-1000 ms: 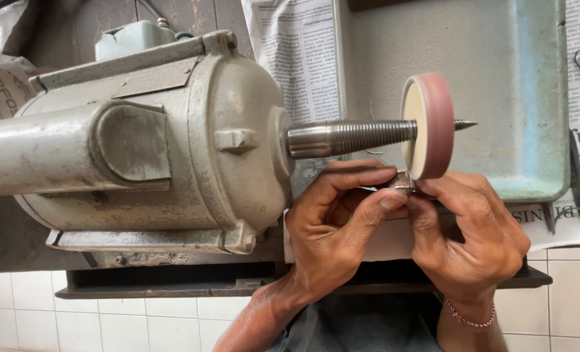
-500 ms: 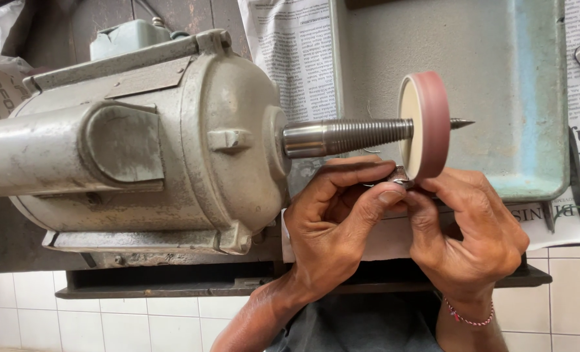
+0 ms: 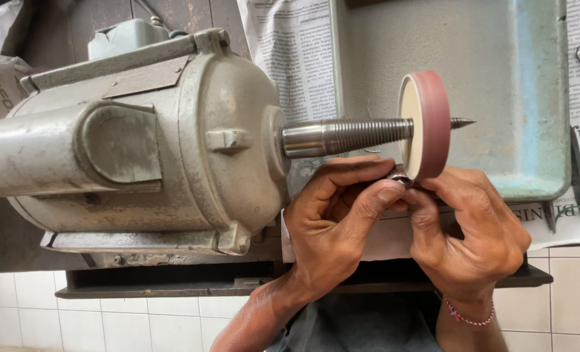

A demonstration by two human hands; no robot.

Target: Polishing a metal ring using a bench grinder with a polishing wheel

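Both hands, left hand and right hand, pinch a small metal piece together against the pink wheel just above their fingertips.

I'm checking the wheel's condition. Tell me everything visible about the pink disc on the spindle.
The pink polishing wheel is a thick round disc with a dusty rose rim and a cream flat face turned toward the motor. It sits edge-up near the end of the threaded tapered spindle, whose point sticks out beyond it. A small metal piece, pinched by both hands' fingertips, meets its lower edge.
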